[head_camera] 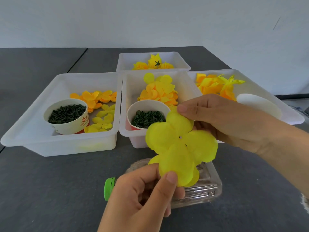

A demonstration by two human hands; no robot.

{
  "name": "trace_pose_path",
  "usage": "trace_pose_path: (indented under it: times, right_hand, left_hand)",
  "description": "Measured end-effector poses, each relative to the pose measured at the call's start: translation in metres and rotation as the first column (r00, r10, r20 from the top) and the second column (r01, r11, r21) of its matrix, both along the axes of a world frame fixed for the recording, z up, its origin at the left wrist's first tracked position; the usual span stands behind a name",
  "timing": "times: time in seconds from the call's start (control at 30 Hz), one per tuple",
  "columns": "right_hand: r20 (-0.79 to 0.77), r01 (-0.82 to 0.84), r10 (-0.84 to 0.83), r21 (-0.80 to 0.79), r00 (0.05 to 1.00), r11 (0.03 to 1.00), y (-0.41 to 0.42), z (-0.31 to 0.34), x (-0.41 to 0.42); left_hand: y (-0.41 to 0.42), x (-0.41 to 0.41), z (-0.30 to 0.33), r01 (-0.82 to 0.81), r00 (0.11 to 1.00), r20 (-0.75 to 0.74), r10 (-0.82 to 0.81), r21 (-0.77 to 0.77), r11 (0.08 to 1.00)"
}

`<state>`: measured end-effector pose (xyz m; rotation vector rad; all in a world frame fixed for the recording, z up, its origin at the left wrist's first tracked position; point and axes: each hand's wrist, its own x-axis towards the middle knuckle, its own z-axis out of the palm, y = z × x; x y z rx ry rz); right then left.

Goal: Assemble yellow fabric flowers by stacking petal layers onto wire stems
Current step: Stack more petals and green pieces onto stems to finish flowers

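A large yellow fabric petal layer (pixel 180 146) with a small centre hole is held up in front of the bins. My left hand (pixel 142 196) pinches its lower petal between thumb and fingers. My right hand (pixel 234 124) pinches its upper petal from the right. More petal layers lie in the middle bin (pixel 132 87), with smaller ones in the left bin (pixel 33 128). A paper cup of dark green stem pieces (pixel 66 113) stands in the left bin, and a cup of green rings (pixel 147 118) stands in the middle bin. No wire stem shows in either hand.
A back bin (pixel 120 64) holds finished yellow flowers. The right bin (pixel 267 91) holds orange-yellow petals. A clear plastic bottle (pixel 200 188) with a green cap lies on the dark table under my hands. A white oval object (pixel 257 104) rests on the right bin's rim.
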<state>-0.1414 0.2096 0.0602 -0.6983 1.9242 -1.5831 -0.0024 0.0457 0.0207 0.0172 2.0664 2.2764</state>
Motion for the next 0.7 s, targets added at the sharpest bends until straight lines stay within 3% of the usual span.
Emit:
trace_pose_path:
  times: [0.33,0.53,0.7]
  right_hand:
    - [-0.108,0.067,-0.048,0.181,0.993,0.981,-0.005,-0.02,0.0]
    - [-0.119,0.072,-0.047,0.215,0.992,0.974,-0.005,-0.04,0.004]
    - [-0.219,0.112,-0.056,0.256,0.974,0.96,-0.004,-0.046,0.004]
  left_hand:
    - [-0.004,-0.001,-0.023,0.008,0.996,0.094,0.002,-0.111,0.994]
    - [-0.007,-0.002,-0.036,0.056,0.978,0.205,-0.024,-0.154,0.986]
    - [-0.005,-0.005,-0.041,0.069,0.976,0.217,-0.024,-0.203,0.977]
